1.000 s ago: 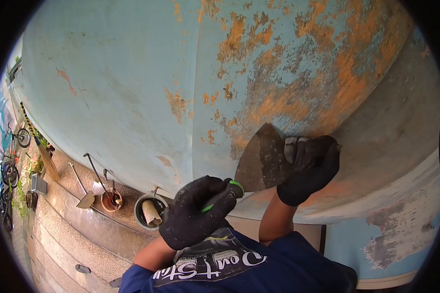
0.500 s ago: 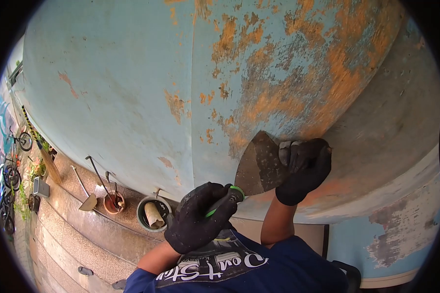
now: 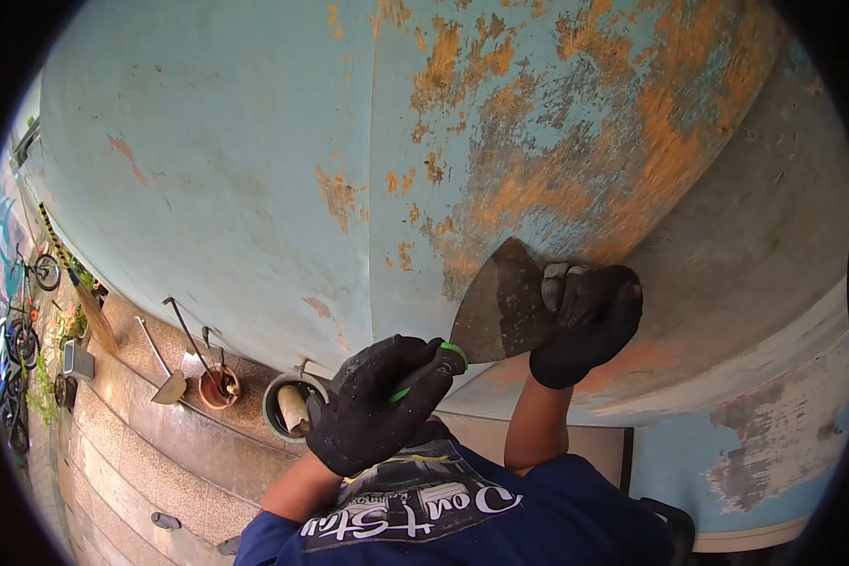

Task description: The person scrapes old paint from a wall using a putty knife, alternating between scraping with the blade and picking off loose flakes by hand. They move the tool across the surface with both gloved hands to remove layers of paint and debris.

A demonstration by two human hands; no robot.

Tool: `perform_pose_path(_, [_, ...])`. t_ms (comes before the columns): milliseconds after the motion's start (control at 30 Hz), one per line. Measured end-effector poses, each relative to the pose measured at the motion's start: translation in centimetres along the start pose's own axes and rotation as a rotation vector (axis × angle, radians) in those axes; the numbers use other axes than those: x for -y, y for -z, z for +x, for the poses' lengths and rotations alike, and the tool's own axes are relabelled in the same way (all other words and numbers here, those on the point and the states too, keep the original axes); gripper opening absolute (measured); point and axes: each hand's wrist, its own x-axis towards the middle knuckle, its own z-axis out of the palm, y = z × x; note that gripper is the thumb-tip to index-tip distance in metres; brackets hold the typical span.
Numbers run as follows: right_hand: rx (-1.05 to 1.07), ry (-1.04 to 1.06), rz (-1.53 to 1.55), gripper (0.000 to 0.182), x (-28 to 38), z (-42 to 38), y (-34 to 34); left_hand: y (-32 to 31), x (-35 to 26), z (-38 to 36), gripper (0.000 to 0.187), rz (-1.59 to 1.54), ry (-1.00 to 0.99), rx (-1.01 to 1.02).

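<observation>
A black glove covers my left hand (image 3: 373, 406), which is wrapped round the green and black handle of a scraper. The scraper's wide, stained grey blade (image 3: 503, 307) points up and to the right, in front of the wall. My right hand (image 3: 590, 321), also in a black glove, is closed just right of the blade, its fingers curled at the blade's right side; what it holds, if anything, is hidden. Above both hands the light blue wall (image 3: 255, 189) has patches of orange and grey where the paint is worn off (image 3: 575, 179).
At the lower left stand a round bucket with a roll inside (image 3: 293, 407), a reddish pot (image 3: 220, 388), a long-handled dustpan (image 3: 170, 388) and a broom (image 3: 94, 316) on tiled steps (image 3: 189, 453). Bicycles (image 3: 24, 344) are at the far left.
My left hand has shifted slightly left and up with the scraper, and the blade has moved up a little. My right hand stays closed near the blade.
</observation>
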Motion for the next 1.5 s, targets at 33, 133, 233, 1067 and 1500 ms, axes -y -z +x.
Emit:
perform_pose_path(33, [0.008, 0.01, -0.005, 0.047, -0.1, 0.0, 0.0, -0.7, 0.6, -0.5, 0.018, -0.104, 0.118, -0.024])
perform_pose_path(133, [0.071, -0.026, 0.226, 0.044, -0.4, -0.1, 1.3, -1.3, 0.6, -0.8, 0.018, -0.336, 0.251, -0.101])
perform_pose_path(233, [-0.007, -0.03, 0.181, 0.046, 0.0, 0.9, 0.7, -0.4, 0.2, 0.0, 0.017, -0.373, 0.277, -0.124])
perform_pose_path(1067, [0.206, 0.001, 0.396, 0.043, -0.3, 1.0, 1.0, -0.7, 0.5, -0.1, 0.017, -0.282, 0.201, -0.062])
perform_pose_path(1500, [0.146, -0.025, 0.341, 0.042, 0.0, 1.3, 1.2, -0.3, 0.6, 0.3, 0.017, -0.317, 0.204, -0.086])
